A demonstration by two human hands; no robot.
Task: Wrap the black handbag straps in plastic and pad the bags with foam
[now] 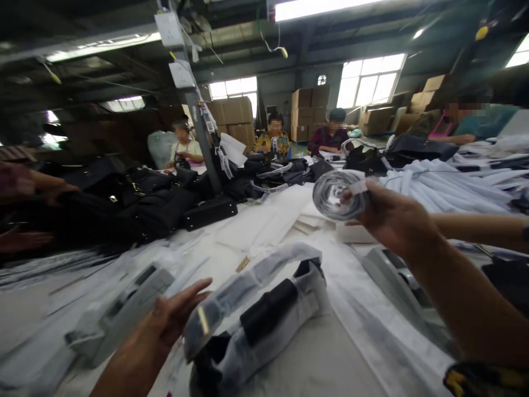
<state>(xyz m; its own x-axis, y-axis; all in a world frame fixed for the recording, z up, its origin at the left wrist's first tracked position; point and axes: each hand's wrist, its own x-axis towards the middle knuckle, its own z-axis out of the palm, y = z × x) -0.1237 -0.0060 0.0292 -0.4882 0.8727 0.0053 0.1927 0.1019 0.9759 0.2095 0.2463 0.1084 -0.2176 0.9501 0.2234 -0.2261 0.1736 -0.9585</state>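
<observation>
Two hands are in my view, the left hand [165,317] loosely open and holding nothing, just beside the black bag [268,311] that lies in translucent wrapping on the white table [330,358]; I can't tell whether they touch. A grey tape dispenser [124,314] sits left of that hand. My right hand [397,218] is raised beyond the bag and to its right, fingers closed on the edge of a translucent roll [322,201]. Farther off I see white sheets [264,215], heaped black bags [161,207], people [276,140] and stacked cartons [231,110].
</observation>
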